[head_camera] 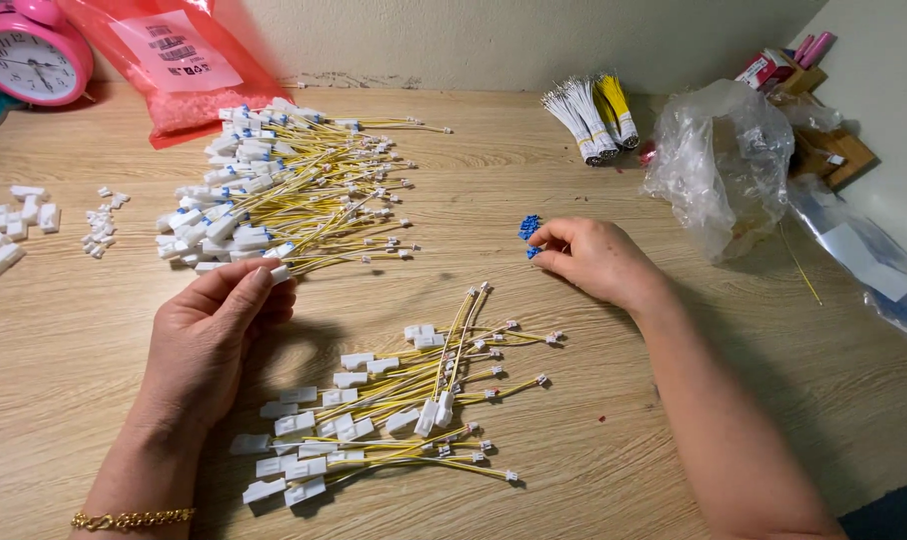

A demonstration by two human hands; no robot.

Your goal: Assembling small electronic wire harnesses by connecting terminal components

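Head view looked down on a wooden table (614, 180), and everything is placed here from the small pile of wire leads (394, 410) lying in the middle of it. Just up and left of that pile, the left hand (219, 335) was curled, thumb and fingers pressed together on the white connector (280, 272) of a single lead; how much of the wire ran inside the palm I could not tell. Up and right of the pile, the right hand (594, 258) had its fingertips pinched over a little cluster of blue clips (530, 228), touching them. Further up and left sat a larger heap of finished leads (274, 190), yellow and white wires with white housings, some showing blue. A pink alarm clock (29, 55) and a red plastic bag (184, 60) stood beyond that heap, loose white housings (14, 235) far to the left, bundled wires (594, 120) up and right, and a crumpled clear bag (724, 165) further right. By my judgement the lead was very light, its wire thin and limp, so the rigid housing was the sensible place to hold it. The blue clips looked tiny, hard and easy to lose, best nipped one at a time between fingertips.
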